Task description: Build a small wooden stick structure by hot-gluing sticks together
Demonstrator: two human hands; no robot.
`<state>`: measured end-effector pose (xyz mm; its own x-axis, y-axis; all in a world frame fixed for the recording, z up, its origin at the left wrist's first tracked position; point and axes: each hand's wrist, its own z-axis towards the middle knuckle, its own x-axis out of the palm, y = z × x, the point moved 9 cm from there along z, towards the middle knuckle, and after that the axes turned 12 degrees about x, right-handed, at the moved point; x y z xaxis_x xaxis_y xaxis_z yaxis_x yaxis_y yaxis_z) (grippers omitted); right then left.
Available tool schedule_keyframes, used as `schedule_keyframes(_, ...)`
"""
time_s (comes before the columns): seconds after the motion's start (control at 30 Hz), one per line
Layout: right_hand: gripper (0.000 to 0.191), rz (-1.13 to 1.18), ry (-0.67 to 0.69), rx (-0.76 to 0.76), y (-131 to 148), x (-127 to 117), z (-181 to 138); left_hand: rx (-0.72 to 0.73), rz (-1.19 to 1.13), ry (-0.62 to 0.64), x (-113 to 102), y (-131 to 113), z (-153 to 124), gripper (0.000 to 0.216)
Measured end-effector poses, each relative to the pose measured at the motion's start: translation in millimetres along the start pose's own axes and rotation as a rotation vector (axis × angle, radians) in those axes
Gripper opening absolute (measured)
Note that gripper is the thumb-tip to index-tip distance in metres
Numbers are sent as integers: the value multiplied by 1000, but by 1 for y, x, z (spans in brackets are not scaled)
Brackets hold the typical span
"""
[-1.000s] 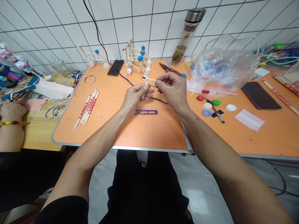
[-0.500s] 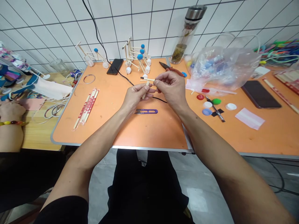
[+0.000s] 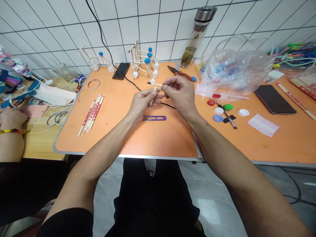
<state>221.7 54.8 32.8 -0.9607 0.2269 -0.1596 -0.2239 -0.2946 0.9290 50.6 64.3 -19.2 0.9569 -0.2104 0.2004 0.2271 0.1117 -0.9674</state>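
Short wooden chopstick pieces [image 3: 153,95] are pinched between the thumb and fingers of my left hand [image 3: 145,101]. My right hand [image 3: 179,93] closes on a thin pale stick [image 3: 156,84] with a dark tip, which points left above those pieces. The fingertips of both hands nearly meet, so the ends inside the grip are hidden. Just below lie purple thread snips [image 3: 155,118] on the orange table [image 3: 158,141]. Beyond my hands stands a stick frame [image 3: 142,59] with blue and white bottle caps.
Wrapped chopsticks [image 3: 91,115] lie at left, near a co-worker's forearm [image 3: 11,144]. Pliers [image 3: 180,73], a tall glass bottle [image 3: 196,38] and a plastic bag [image 3: 234,72] line the back. Several loose caps [image 3: 218,118], a craft knife [image 3: 227,115] and a phone [image 3: 275,99] lie right.
Both hands keep their grips and stay nearly still. The whole view has shifted very slightly.
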Motion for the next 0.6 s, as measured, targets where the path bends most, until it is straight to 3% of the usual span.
schedule_keyframes(0.6, 10, 6, 14, -15, 2, 1, -1, 15, -18, 1, -2, 1, 2, 27)
